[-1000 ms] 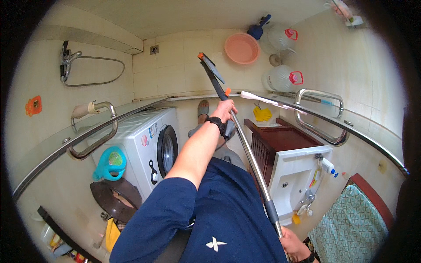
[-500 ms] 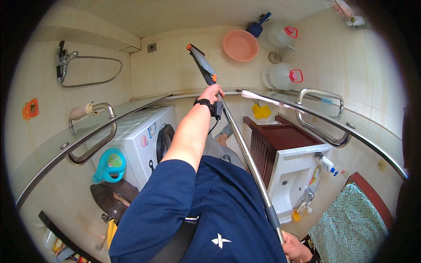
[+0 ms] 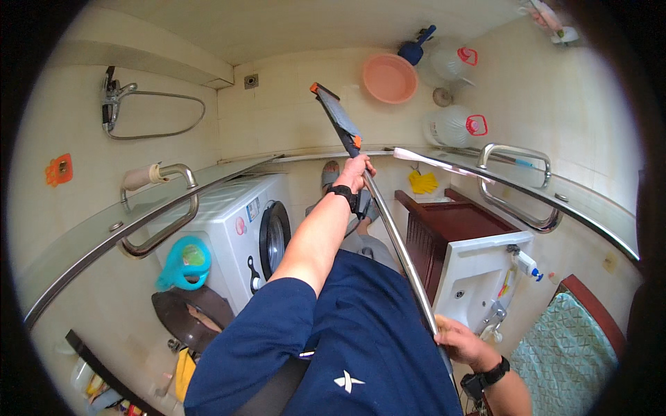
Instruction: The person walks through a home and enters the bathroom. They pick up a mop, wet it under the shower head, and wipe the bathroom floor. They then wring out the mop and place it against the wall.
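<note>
Namely: one mop (image 3: pixel 397 236), slanting from 12 to 5 o'clock. Left hand (image 3: pixel 356 173): closed round its pole (image 3: pixel 415 280) beside the grey head (image 3: pixel 338 116), 1 o'clock. Right hand (image 3: pixel 463 342): curled round the pole's lower part, between 4 and 5 o'clock. Pink basin (image 3: pixel 390 79), 1 o'clock; white sink (image 3: pixel 477 276), 4 o'clock; washing machine (image 3: pixel 232 236), 8 to 9 o'clock.

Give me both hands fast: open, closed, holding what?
Left hand: closed around the metal pole, just below the grey-and-orange tool head.
Right hand: closed on the same pole, nearer the body.
</note>
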